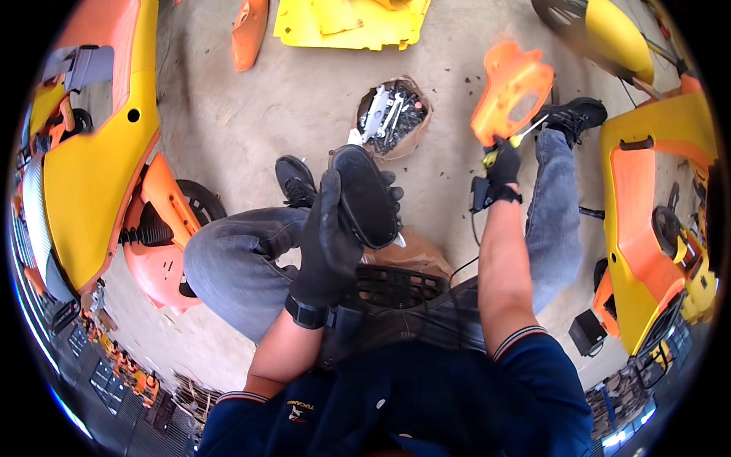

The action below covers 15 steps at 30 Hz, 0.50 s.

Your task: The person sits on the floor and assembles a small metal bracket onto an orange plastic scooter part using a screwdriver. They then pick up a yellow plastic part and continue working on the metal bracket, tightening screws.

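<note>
My left hand (327, 240), in a black glove, is wrapped round a black oval plastic part (365, 194) held above my lap. Its thumb lies along the near side and fingertips show at the far edge. Out to the right, my gloved right hand (502, 162) is closed round the yellow handle of a screwdriver (527, 132), whose shaft points up and right. The same hand's fingers meet the lower end of an orange plastic cover (512, 95) with an oval opening, apparently gripping it too. The cover's upper edge is slightly blurred.
Ahead on the concrete floor (205, 99) stands an open bag (419, 137) of screws and metal parts. Yellow-and-orange scooter bodies flank me at left (99, 167) and right (640, 228). A yellow panel (350, 27) and an orange piece (249, 34) lie farther off.
</note>
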{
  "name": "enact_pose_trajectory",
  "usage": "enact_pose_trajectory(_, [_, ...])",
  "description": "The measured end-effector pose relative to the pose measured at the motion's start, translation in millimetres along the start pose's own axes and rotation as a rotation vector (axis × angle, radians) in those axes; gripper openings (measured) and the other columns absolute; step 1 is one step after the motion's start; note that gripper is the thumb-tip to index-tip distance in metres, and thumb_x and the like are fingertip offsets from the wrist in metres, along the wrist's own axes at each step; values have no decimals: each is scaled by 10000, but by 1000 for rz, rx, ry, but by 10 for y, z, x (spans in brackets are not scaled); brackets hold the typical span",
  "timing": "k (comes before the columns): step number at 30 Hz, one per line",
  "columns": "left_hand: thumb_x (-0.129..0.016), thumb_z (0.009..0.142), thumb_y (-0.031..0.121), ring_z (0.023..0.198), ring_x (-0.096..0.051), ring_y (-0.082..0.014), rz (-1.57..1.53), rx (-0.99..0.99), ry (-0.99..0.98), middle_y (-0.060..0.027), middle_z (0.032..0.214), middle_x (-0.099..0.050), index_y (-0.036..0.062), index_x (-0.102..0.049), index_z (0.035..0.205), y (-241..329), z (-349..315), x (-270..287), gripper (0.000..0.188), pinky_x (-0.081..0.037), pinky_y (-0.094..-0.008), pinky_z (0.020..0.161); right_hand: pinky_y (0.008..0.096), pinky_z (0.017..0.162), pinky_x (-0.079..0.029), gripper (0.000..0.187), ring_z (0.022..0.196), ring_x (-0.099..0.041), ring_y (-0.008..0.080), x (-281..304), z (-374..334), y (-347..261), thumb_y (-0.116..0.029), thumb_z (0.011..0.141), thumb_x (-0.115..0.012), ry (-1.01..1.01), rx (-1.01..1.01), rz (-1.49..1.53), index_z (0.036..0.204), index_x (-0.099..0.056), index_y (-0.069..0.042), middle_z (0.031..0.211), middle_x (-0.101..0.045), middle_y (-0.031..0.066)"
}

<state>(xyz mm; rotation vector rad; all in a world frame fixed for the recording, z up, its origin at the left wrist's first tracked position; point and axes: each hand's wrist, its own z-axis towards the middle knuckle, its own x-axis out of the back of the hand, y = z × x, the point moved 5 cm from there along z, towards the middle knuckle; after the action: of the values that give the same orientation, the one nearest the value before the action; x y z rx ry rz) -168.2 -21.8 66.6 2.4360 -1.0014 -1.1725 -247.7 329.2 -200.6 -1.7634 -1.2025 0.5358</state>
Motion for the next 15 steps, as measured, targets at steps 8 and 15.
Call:
enact_pose_trajectory(8, [-332,1031,463,1116,-605,-301,48,15,4,-194,1248,-573,41,-404,1389,-150,85,-6,558,-519,-425,944,295,475,-451,102,543,-551,155,-58,-888,1317,-40,826,-634,140,-384,324,914,-589,-67,713,-581,29])
enact_pose_trajectory(15, [-283,1058,403,1122,-610,-272,-2,35,-17,-155,1263,-573,26,-380,1416,-220,156,-7,529,-527,-399,946,290,491,-466,192,550,-543,137,-339,-1195,1294,-26,810,-633,100,-368,201,988,-572,-66,781,-596,35])
